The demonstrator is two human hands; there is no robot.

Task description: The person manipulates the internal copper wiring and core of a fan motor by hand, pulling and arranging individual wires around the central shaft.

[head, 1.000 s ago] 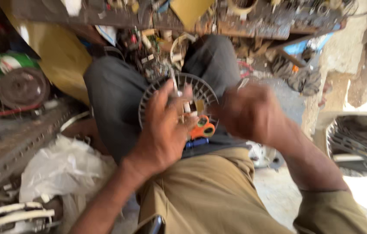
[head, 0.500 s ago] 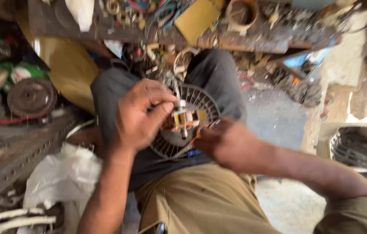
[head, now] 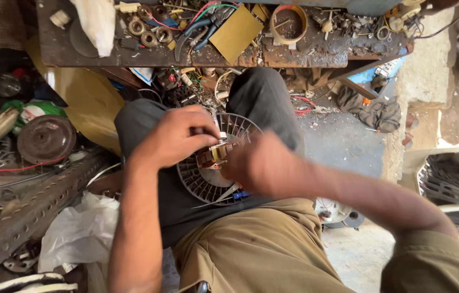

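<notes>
Cluttered workbench (head: 316,54) up top w/ tools & wire, round grey fan grille (head: 197,182) on lap btwn both hands, left hand (head: 172,138) pinched shut on copper-wound motor (head: 214,155) at grille centre, right hand (head: 259,165) blurred against motor, grip can't tell

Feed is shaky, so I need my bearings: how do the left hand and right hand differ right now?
The left hand shows sharp, fingers pinching the small copper-wound motor part; the right hand is motion-blurred, its grip unreadable. The left hand is over the round grey plastic fan grille's upper left, the right hand over its right side. Both are bare, at the grille.
</notes>
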